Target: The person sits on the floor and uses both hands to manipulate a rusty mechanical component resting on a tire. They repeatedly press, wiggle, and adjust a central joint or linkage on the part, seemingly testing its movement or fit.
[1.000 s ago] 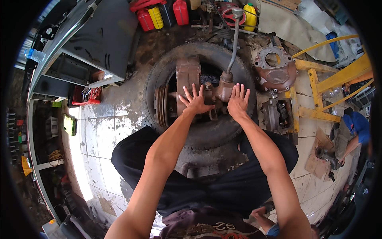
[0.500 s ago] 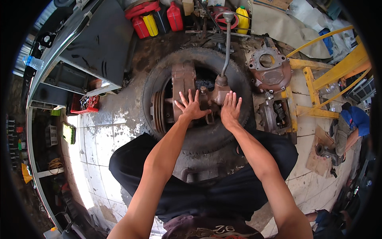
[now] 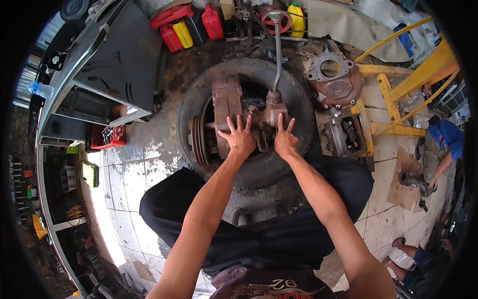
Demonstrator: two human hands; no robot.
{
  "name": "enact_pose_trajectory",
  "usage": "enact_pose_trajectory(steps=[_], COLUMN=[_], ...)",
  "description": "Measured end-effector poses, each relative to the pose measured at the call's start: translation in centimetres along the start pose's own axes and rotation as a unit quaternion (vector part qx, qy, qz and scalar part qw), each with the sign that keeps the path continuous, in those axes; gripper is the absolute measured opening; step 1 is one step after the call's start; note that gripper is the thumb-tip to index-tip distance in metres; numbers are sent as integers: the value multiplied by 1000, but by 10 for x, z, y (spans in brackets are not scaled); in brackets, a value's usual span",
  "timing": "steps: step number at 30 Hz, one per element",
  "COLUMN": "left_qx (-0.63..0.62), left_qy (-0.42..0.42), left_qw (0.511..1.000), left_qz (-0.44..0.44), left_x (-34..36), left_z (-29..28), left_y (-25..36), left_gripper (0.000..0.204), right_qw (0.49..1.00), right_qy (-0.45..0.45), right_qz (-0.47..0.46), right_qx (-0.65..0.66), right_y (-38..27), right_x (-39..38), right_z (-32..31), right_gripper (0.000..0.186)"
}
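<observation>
A rusty brown gearbox housing rests inside a large black tyre in front of my crossed legs. A long metal shift lever rises from its right-hand part, and a grooved round drum sits at its left side. My left hand lies palm down over the middle of the housing, fingers spread. Beside it, my right hand is at the near end of the lever's base, also palm down with fingers apart. Neither hand grips anything. The palms hide part of the housing.
At the right stand a bell housing, an open gear case and a yellow metal frame. A co-worker in blue handles a metal part on cardboard. Jerrycans stand behind; a grey cabinet is left.
The view has shifted slightly. My hands have come a little closer together, and the right fingers are spread more widely. The co-worker's hand now shows at the metal part on the cardboard.
</observation>
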State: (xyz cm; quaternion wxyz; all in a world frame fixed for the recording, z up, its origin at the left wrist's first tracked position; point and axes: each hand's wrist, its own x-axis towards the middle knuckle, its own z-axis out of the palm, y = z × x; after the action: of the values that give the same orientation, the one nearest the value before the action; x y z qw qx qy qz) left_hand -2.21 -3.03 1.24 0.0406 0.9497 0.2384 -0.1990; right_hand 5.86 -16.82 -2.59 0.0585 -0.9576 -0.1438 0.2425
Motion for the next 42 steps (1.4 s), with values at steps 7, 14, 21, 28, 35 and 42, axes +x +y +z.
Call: enact_pose_trajectory(steps=[7,14,21,28,35,42], left_qx=[48,-5,48,62,33,-21], left_qy=[49,-44,-120,-142,-128,-111], left_qw=[997,997,990,985,988,990], left_qz=[40,62,60,81,80,81], left_x=[15,-6,8,18,9,10], left_z=[21,-4,-31,-34,-19,-17], left_y=[-26,-20,-27,-29,-28,-31], left_gripper=[85,89,96,101,104,105], right_qw=[994,986,976,978,990,983], right_qy=[73,147,190,194,129,163], right_qz=[-41,-59,-89,-69,-50,-69], right_qx=[-64,-50,-67,-21,-40,-47], right_y=[-5,9,3,0,-1,-5], right_x=[5,7,22,21,14,5], right_z=[-3,1,-2,13,20,19], right_gripper=[96,69,69,69,66,64])
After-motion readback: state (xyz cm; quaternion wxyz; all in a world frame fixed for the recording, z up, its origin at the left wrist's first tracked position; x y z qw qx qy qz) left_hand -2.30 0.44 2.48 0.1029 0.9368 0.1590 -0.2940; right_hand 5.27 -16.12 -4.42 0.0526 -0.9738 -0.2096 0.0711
